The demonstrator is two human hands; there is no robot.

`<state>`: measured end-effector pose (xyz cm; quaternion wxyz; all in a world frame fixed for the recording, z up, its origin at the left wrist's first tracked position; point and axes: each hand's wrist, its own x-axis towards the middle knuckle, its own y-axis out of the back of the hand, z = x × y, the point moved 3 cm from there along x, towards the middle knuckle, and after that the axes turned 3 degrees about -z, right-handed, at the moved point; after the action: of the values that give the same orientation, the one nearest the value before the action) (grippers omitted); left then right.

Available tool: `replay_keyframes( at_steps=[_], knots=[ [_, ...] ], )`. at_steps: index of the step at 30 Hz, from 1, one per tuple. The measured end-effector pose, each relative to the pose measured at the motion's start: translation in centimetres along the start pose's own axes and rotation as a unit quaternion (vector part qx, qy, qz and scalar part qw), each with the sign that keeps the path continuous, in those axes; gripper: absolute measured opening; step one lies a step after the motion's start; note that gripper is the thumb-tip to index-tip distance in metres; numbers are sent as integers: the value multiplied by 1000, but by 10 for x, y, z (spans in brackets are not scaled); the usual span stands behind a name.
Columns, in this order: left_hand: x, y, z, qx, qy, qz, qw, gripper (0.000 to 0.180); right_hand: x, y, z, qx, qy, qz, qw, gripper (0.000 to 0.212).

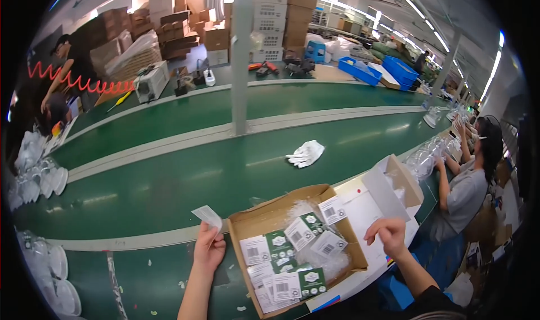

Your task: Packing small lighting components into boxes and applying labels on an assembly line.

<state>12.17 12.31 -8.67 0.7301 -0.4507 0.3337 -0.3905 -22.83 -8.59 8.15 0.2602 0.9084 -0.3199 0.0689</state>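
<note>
My left hand [208, 251] pinches a small white paper slip [208, 215] by its lower end, just left of an open shallow cardboard box [238, 227]. In the box lie several green-and-white printed packets [287, 285] with barcodes, heaped on crinkled clear plastic bags [336, 263]. To the right of the box, my right hand [387, 236] hovers over a white board [360, 195]. Its fingers are loosely bent and apart, and nothing shows between them.
A white glove [306, 154] lies on the green conveyor belt [185, 179] beyond the box. An open carton [406, 180] stands at the right. Clear plastic domes [48, 179] line the left edge. A person [469, 179] works with similar domes on the right. A metal post [239, 61] rises behind.
</note>
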Motion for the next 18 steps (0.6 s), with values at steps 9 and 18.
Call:
replay_keyframes(
  at_steps=[9, 18],
  knots=[
    [0, 1, -4, -81, -11, -19, 996, 17, 80, 3, 48, 81, -29, 122, 989, 32],
    [-5, -3, -2, 60, -30, 92, 994, 22, 121, -11, 103, 156, -66, 104, 980, 17]
  ],
)
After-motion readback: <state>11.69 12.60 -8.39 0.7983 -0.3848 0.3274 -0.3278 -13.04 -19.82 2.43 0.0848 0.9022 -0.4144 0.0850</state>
